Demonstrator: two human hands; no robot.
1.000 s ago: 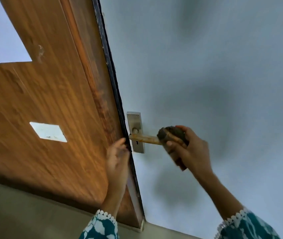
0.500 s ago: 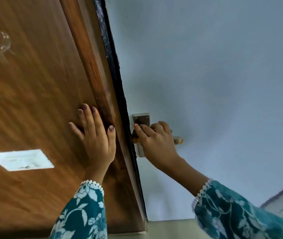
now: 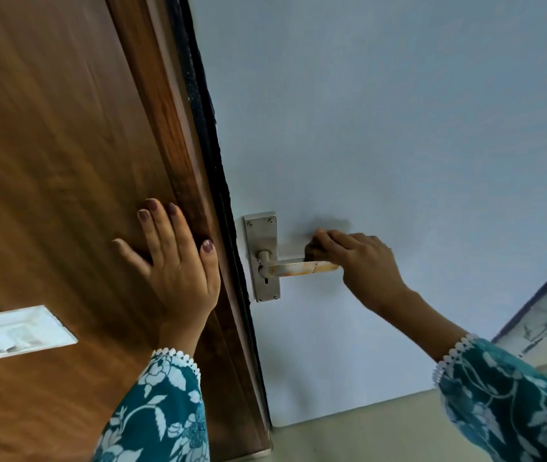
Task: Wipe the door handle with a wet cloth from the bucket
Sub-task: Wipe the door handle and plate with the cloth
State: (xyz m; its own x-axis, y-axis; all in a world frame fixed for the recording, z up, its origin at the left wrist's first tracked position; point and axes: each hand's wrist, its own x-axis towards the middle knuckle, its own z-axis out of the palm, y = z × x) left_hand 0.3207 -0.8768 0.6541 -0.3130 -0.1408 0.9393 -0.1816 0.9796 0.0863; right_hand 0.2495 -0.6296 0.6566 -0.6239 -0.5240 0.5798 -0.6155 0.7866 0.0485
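Observation:
A metal lever handle point(image 3: 294, 268) with rusty orange stains sticks out from its steel backplate point(image 3: 262, 235) on a pale blue door point(image 3: 399, 128). My right hand point(image 3: 362, 261) is closed over the lever's outer end. A small dark bit of cloth point(image 3: 311, 252) shows under its fingers, and the rest of the cloth is hidden. My left hand point(image 3: 178, 271) lies flat, fingers spread, on the brown wooden panel point(image 3: 48, 161) left of the handle and holds nothing. No bucket is in view.
A black strip point(image 3: 205, 128) runs between the wooden panel and the blue door. A white rectangular plate point(image 3: 12, 333) sits on the wood at lower left. A pale floor or ledge point(image 3: 365, 435) shows along the bottom.
My right hand slid from the lever's outer end to the backplate, then back to the outer end. My left hand moved from the door's edge to lie flat on the wood.

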